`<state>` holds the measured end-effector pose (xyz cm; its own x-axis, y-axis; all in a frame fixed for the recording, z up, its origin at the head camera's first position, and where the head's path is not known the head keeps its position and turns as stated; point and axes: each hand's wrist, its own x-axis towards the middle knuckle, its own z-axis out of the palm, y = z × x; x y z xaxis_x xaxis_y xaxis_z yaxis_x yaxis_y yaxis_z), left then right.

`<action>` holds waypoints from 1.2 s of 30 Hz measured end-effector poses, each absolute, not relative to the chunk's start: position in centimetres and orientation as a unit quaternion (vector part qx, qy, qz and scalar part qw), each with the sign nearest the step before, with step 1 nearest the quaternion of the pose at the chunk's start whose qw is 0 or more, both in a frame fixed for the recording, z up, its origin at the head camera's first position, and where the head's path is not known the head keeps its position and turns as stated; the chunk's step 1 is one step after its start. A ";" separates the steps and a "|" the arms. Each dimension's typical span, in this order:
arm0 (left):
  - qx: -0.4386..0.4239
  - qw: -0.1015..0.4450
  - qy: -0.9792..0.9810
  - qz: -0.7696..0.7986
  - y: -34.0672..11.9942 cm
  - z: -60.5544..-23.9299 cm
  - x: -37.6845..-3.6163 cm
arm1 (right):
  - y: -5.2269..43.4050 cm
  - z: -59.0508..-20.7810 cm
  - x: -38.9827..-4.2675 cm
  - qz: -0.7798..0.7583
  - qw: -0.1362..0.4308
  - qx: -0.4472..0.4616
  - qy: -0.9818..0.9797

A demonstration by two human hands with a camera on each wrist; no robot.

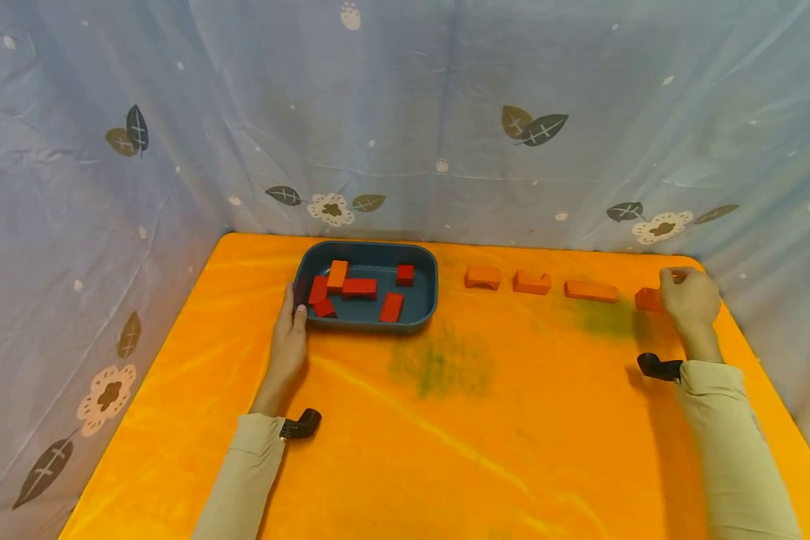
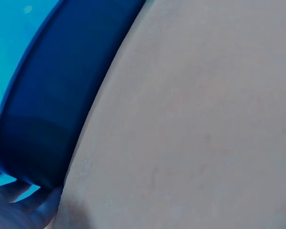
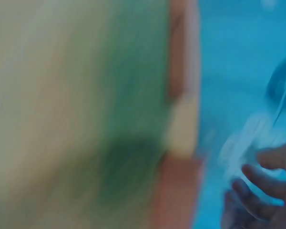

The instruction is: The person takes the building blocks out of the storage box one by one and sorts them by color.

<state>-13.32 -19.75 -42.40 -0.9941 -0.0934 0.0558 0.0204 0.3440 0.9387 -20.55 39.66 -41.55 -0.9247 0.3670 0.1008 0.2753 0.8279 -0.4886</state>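
Note:
My left hand [image 1: 289,341] touches the left end of a dark blue tray [image 1: 427,304], its fingers straight along the outer wall and the thumb at the front corner. In the left wrist view, fingers [image 2: 31,205] meet the end of the tray. Red blocks and an orange block [image 1: 337,276] lie inside it. At the far right, my right hand [image 1: 691,300] is beside and partly over an orange-red block [image 1: 648,299]. The right wrist view shows its fingers [image 3: 262,183] loosely bent and spread, with no block between them.
Left of the right hand, an orange long block [image 1: 590,292], a notched block [image 1: 532,283] and an arched block [image 1: 482,277] stand in a row. The orange cloth [image 1: 479,450] covers the table. A patterned blue-grey curtain [image 1: 445,97] rises behind and at both sides.

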 end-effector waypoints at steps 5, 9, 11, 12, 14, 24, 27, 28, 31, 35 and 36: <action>0.022 0.046 -0.818 -0.573 -20.7 -44.4 -14.4 | 34.0 -39.6 -22.1 0.269 0.098 -0.004 -0.958; 0.014 0.058 -0.822 -0.567 -21.3 -46.3 -15.4 | 28.2 -38.2 -23.3 0.303 0.053 0.118 -0.944; 0.009 0.067 -0.824 -0.562 -21.4 -46.7 -15.5 | 25.1 -37.9 -23.8 0.317 0.025 0.157 -0.935; 0.007 0.070 -0.824 -0.562 -21.5 -46.8 -15.4 | 23.6 -37.7 -24.1 0.319 0.013 0.174 -0.932; 0.005 0.073 -0.822 -0.564 -21.6 -46.9 -15.4 | 20.7 -37.5 -24.5 0.328 -0.001 0.199 -0.924; -0.010 0.077 -0.819 -0.569 -21.3 -46.8 -15.2 | 9.2 -37.8 -26.4 0.334 -0.035 0.295 -0.895; -0.010 0.076 -0.820 -0.567 -21.3 -46.9 -15.3 | 6.3 -38.2 -27.0 0.325 -0.057 0.311 -0.891; -0.010 0.076 -0.820 -0.568 -21.3 -46.9 -15.3 | 5.3 -38.4 -27.2 0.323 -0.065 0.312 -0.891; -0.008 0.078 -0.820 -0.567 -21.3 -47.0 -15.3 | 2.6 -38.6 -27.7 0.309 -0.080 0.318 -0.893; 0.000 0.082 -0.820 -0.567 -21.4 -47.1 -15.3 | -0.7 -38.6 -28.3 0.288 -0.096 0.335 -0.892; 0.001 0.082 -0.819 -0.567 -21.5 -47.1 -15.2 | -1.5 -38.6 -28.4 0.282 -0.101 0.341 -0.891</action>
<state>-15.25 -21.50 -47.12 -0.9866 -0.0946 0.1328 0.0911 0.3562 0.9300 -28.37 -1.45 -38.63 -0.7469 -0.6648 0.0116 -0.5505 0.6086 -0.5715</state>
